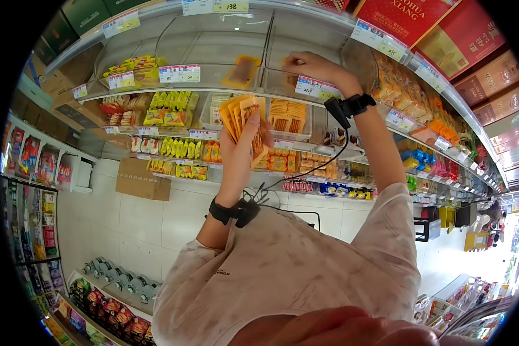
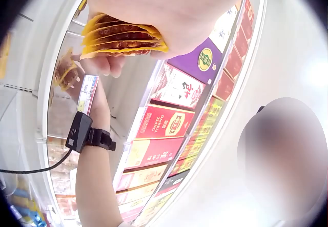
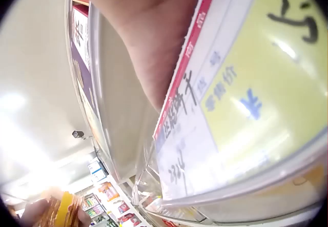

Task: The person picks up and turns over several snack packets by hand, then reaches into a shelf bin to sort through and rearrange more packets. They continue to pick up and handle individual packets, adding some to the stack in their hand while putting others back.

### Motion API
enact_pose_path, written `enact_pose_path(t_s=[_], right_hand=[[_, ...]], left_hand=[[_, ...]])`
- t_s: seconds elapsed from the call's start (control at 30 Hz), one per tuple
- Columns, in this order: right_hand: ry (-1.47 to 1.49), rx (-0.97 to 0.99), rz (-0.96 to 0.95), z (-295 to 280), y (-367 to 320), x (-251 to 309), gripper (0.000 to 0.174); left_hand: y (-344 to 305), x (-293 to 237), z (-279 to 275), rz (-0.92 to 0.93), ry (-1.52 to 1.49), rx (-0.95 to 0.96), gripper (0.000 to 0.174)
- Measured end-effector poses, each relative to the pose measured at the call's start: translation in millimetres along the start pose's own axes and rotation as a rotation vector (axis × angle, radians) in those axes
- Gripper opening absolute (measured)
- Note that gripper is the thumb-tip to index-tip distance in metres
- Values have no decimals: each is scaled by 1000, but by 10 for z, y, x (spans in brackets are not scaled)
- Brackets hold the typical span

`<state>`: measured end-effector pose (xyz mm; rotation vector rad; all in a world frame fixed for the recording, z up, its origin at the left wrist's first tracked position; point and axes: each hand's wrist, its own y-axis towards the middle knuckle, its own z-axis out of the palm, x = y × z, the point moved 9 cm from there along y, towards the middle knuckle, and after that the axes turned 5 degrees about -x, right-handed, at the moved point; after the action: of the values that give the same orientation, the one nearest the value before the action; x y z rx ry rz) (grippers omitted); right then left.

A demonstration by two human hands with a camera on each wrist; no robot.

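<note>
My left hand (image 1: 249, 138) grips a fanned stack of flat snack packets (image 1: 232, 115) with yellow-orange edges. In the left wrist view the stack (image 2: 123, 38) shows reddish-brown contents. Over the front wall of a clear shelf bin (image 1: 305, 34) reaches my right hand (image 1: 312, 64), its fingers curled low inside. Through that wall, the left wrist view shows its fingertips at a brown packet with a yellow edge (image 2: 66, 76). A price label (image 3: 246, 99) hides most of the right hand in the right wrist view. One similar packet (image 1: 243, 71) lies in the neighbouring bin.
Lower shelves hold yellow-green snack packs (image 1: 170, 108) and a bin of similar orange packets (image 1: 287, 115). Red gift boxes (image 1: 406, 20) stand above on the right. A black cable (image 1: 328, 161) hangs from the right wrist camera. A cardboard box (image 1: 143, 179) sits on the floor.
</note>
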<state>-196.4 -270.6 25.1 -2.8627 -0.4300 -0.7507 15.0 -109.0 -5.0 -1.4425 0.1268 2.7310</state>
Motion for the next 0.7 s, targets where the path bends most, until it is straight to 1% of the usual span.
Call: enact_pose_path(t_s=[0.07, 0.17, 0.27, 0.37, 0.47, 0.57, 0.67, 0.7], right_hand=[[-28, -204, -108, -126, -26, -60, 30], [0, -429, -135, -290, -40, -195, 30], [76, -578, -123, -513, -354, 141, 36], [232, -524, -172, -507, -546, 334, 41], [-25, -635, -300, -526, -645, 371, 40], [84, -638, -140, -585, -829, 479, 33], [254, -798, -246, -676, -1159, 629, 33], [311, -810, -269, -665, -1268, 697, 33]], left_hand=[[-15, -16, -2, 1, 7, -10, 27], [-14, -22, 3, -5, 3, -10, 28], [5, -13, -17, -2, 5, 3, 29], [-6, -59, -13, 7, -3, -7, 29], [11, -37, -31, -1, 4, -18, 31], [-23, -64, -10, -48, -7, -41, 28], [-14, -79, 3, -29, -10, -42, 28], [-15, -67, -2, -30, -13, -44, 28]])
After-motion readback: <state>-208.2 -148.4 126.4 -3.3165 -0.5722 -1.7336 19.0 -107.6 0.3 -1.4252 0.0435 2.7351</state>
